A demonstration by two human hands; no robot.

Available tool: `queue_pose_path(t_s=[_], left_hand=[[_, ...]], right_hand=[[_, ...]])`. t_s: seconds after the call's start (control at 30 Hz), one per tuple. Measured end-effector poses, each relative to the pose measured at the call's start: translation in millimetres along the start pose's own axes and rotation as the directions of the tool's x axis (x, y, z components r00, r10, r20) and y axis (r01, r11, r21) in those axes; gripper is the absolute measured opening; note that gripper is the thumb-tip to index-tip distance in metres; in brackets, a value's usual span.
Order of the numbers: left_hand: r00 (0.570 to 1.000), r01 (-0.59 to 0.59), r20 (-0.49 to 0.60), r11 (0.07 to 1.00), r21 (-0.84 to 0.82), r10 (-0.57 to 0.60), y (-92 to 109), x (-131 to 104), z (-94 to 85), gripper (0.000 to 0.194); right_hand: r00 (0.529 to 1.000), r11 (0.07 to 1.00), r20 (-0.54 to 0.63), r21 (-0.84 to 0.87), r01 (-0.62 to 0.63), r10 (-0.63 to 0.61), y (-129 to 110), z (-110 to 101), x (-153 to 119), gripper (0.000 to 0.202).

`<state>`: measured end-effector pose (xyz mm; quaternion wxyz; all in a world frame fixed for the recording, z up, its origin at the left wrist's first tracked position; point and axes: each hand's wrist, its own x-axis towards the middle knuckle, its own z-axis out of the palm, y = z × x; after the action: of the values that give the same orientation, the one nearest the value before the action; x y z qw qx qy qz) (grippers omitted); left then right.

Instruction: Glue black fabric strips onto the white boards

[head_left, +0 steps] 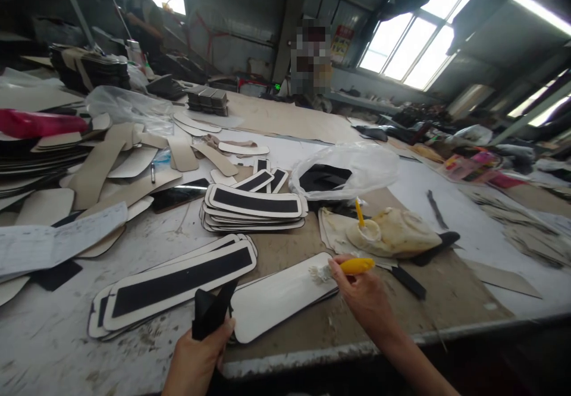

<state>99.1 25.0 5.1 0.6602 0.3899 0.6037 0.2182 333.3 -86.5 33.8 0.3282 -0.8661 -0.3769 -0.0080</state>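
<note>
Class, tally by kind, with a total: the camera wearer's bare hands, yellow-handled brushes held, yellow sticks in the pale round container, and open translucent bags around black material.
Bare left hand and bare right hand: 2
Yellow-handled brush: 1
Yellow stick in the pale round container: 1
Open translucent bag around black material: 1
Total: 5

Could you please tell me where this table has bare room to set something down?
The widest bare patch is the near left of the table, bordered by the black piece and the striped pieces. A smaller one lies between the cream bag and the pink packets. Further back left, beige pieces crowd it.
</note>
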Motion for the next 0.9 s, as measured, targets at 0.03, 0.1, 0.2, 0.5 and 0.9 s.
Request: queue_pose_path(t_s=[0.03,0.1,0.2,0.5,0.9], left_hand=[[1.000,0.006,-0.004,1.000,0.009,-0.006,-1.0,1.0,0.1,0.033],[1.000,0.000,-0.015,0.999,0.032,0.001,-4.4,4.4,-0.5,0.036],[0.999,-0.014,-0.031,0.997,0.077,0.016,-10.2,10.7,-2.5,0.039],[0.998,-0.009,-0.058,1.000,-0.022,0.008,-7.9,5.7,-0.2,0.040],[0.994,-0.109,0.031,0.994,-0.025,0.109,-10.5,7.9,0.4,0.025]], right_hand=[[1.000,0.999,-0.018,-0.029,0.019,-0.020,5.3,-4.0,2.9,0.025],[0.997,0.995,-0.043,-0.069,0.066,-0.069,12.4,-11.1,7.0,0.022],[0.988,0.986,-0.071,-0.103,0.131,-0.139,15.7,-19.0,8.9,0.019],[0.916,0.896,-0.049,-0.233,0.378,-0.399,8.4,-10.1,-11.3,0.015],[0.953,0.789,0.302,0.593,-0.160,-0.033,-80.1,47.2,-48.1,0.030]])
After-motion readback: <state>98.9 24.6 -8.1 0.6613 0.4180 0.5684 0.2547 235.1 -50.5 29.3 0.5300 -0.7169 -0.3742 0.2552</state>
